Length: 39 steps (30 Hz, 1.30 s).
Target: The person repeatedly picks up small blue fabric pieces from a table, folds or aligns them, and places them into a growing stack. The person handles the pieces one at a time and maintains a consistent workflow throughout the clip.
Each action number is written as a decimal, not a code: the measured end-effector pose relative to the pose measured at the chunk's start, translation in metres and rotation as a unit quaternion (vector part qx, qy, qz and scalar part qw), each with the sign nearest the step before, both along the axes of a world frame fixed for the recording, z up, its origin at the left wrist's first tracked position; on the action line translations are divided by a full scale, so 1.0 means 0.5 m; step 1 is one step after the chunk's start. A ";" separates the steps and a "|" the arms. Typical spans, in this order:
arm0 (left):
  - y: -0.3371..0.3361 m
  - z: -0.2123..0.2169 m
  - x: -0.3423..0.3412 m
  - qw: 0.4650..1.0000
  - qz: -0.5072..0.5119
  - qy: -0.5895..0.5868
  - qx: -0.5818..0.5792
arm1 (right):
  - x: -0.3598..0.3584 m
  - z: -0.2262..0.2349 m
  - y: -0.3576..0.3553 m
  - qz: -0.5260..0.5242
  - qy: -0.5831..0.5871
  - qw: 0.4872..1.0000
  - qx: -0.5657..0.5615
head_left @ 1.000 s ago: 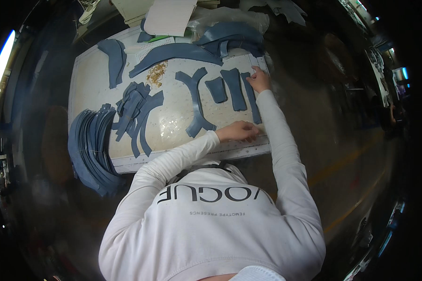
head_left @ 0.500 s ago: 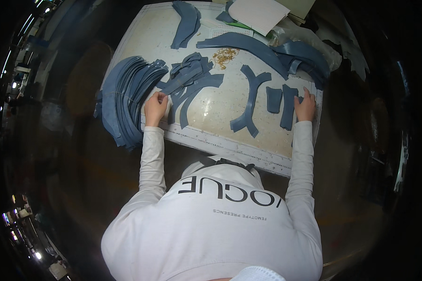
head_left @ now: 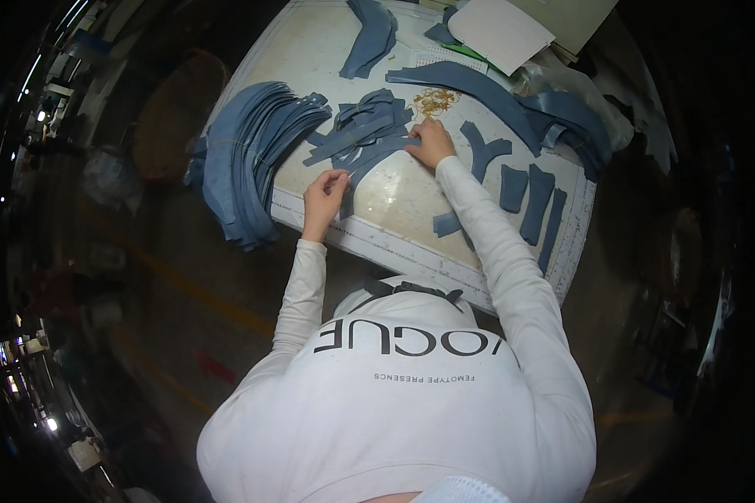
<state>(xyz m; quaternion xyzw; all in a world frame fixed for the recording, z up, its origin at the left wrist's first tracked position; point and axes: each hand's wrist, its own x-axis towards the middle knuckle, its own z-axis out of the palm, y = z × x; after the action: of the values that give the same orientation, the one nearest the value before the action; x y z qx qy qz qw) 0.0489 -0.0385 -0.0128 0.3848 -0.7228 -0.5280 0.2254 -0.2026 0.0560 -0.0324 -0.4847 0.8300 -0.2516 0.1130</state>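
Observation:
My right hand (head_left: 434,144) reaches across the table, its fingers closed on the right end of a curved blue cut piece (head_left: 376,156). At that piece's near left end, my left hand (head_left: 325,201) has thumb and fingers pinched together on its edge. Just beyond lies a loose pile of blue strips (head_left: 365,120). To the left stands a thick fanned bundle of blue pieces (head_left: 239,159). Right of my right hand, a forked blue piece (head_left: 482,155) is partly covered by my forearm. Beside it lie a short blue piece (head_left: 513,189) and two strips (head_left: 537,205).
The pale table (head_left: 386,191) has a marked near edge. A tangle of yellow bands (head_left: 434,101) lies beyond my right hand. Long curved blue pieces (head_left: 478,92) lie behind, with another stack (head_left: 369,38) at the far left. Papers (head_left: 499,32) and clear plastic (head_left: 570,80) cover the far right.
My right hand has left the strips at the right edge and moved left to the curved piece. My left hand has shifted right to its near end. The view has shifted slightly.

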 end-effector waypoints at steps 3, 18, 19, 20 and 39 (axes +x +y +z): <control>-0.005 0.009 0.001 0.988 0.019 0.051 0.143 | 0.000 0.057 -0.005 0.023 -0.062 0.997 -0.040; -0.012 -0.016 -0.038 0.981 0.010 0.024 0.192 | 0.218 0.158 0.161 0.132 0.166 0.966 -0.148; -0.010 -0.023 -0.041 0.983 0.003 0.021 0.184 | 0.229 0.128 0.178 0.142 0.137 0.978 -0.069; -0.006 -0.030 -0.044 0.985 -0.001 0.015 0.172 | 0.236 0.104 0.195 0.168 0.118 0.973 -0.106; 0.044 -0.045 -0.280 0.977 -0.141 0.017 -0.158 | 0.001 -0.029 0.068 -0.253 -0.087 0.962 -0.058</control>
<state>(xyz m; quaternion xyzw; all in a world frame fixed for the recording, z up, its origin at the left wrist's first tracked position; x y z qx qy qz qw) -0.0912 -0.0163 -0.0351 0.2294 -0.8399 -0.4404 0.2189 -0.2022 0.0900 -0.0467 -0.2412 0.8964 -0.3610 0.0887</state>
